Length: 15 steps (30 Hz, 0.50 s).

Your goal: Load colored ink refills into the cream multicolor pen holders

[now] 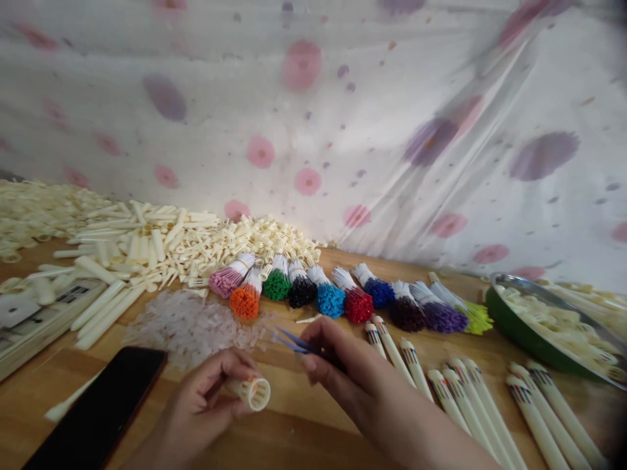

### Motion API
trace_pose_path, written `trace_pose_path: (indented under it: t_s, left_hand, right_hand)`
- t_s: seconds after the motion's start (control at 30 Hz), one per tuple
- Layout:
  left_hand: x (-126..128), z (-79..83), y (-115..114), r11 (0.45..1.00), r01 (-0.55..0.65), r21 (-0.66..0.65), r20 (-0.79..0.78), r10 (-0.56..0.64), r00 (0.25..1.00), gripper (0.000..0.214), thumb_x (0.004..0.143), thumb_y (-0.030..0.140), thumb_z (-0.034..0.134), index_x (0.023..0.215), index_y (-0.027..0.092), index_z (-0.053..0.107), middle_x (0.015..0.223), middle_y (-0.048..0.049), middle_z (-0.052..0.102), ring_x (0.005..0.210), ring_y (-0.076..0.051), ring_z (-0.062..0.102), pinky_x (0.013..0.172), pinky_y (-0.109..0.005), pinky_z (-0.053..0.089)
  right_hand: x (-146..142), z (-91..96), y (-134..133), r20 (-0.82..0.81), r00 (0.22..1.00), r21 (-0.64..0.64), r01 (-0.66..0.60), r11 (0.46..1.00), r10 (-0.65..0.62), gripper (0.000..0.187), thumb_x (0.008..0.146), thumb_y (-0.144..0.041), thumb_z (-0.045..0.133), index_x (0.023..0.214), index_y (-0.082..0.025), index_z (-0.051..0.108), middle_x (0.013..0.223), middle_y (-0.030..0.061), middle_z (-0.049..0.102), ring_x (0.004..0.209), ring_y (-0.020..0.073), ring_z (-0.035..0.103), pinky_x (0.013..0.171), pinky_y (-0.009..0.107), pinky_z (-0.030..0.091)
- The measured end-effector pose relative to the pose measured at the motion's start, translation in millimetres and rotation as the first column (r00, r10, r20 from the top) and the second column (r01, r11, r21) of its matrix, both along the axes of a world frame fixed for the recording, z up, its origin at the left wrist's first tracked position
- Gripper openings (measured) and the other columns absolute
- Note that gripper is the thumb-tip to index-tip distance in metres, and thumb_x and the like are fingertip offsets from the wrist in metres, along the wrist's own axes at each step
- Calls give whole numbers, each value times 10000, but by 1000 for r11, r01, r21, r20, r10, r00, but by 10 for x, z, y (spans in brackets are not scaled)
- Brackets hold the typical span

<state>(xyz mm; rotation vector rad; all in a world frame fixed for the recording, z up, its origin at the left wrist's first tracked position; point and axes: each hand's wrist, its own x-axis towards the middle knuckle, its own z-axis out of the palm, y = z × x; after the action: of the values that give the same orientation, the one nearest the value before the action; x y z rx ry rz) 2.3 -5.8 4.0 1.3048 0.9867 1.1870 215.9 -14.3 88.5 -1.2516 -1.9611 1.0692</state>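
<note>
Tweezers [300, 346], bluish and slim-bladed, in the right hand [353, 372], pinched between thumb and fingers, blades pointing left and slightly parted, near the edge of a heap of translucent plastic bits [191, 326]. Cannot tell, through the blur, of anything caught between the tips. In the left hand [210, 391], closed snugly on it with thumb and curled fingers, a short slotted cream tube [258, 395], round open end turned right and toward the camera, a touch of orange on the upper side. Sits low, near the middle of the view, between both hands and apart from the tweezers.

Beyond, across the wooden table [298, 431], a row of white-stemmed bundles [353, 297], tipped in pink, orange, green, black, light blue, red, dark blue, dark maroon, purple and yellow-green. To the right, cream pens [480, 405] with multicolored marks near the tops, lying aslant in groups; farther right, a green bowl [514, 333] holding cream pieces. To the left, a black phone [98, 408], long cream barrels [105, 313], and a broad pile of small cream parts [274, 238] reaching back toward a flowered curtain [304, 130].
</note>
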Motion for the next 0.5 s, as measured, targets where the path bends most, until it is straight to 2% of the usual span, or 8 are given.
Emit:
trace_pose_path:
  t_s: [0.07,0.13,0.2,0.27,0.33,0.37,0.5]
  left_hand:
    - [-24,0,23,996,-68,64,25,66,997,131,605,129,740,664,216,662,746,7,653,741,-172,620,677,-234,474]
    - [-38,4,35,988,-110,112,49,106,993,138,633,119,724,683,225,650,760,15,643,752,-159,613,679,-222,471]
    - [-41,16,32,979,-143,147,57,136,989,153,653,106,706,690,238,640,761,28,635,747,-143,602,657,-199,465]
    - [-35,38,18,974,-149,173,43,144,989,179,650,84,696,693,247,636,756,38,632,727,-130,594,626,-178,457]
    - [-23,62,5,968,-158,193,33,155,987,199,635,62,693,681,246,629,742,44,630,700,-121,588,609,-167,453]
    - [-15,72,1,966,-163,203,31,160,987,203,626,55,692,670,242,625,732,44,629,689,-119,587,602,-164,453]
    - [7,90,3,953,-189,237,17,191,981,213,607,34,679,653,234,622,713,38,630,700,-126,592,621,-169,466]
  right_hand:
    - [-31,3,-60,107,994,163,19,987,-36,100,881,-235,451,786,-208,468,671,-18,517,571,104,463,512,212,350]
    - [-87,-76,-115,210,978,306,-53,951,-13,90,857,-222,491,768,-210,488,637,-9,562,524,110,506,461,217,329]
    - [-155,-224,-149,278,960,454,-112,884,-21,97,853,-228,494,760,-210,516,611,5,596,496,125,540,428,229,306]
    - [-217,-387,-159,251,960,605,-58,794,-121,145,842,-242,483,705,-209,516,544,3,581,446,129,525,402,241,273]
    - [-257,-501,-153,239,956,645,-28,763,-167,146,827,-242,489,689,-205,518,533,4,581,431,125,519,397,242,269]
    - [-266,-526,-148,240,955,645,-21,764,-176,138,819,-240,498,689,-201,522,537,4,586,428,122,521,396,240,271]
    - [-254,-425,-141,303,941,599,-68,798,-148,120,794,-221,536,680,-184,535,542,10,603,422,124,542,386,232,277]
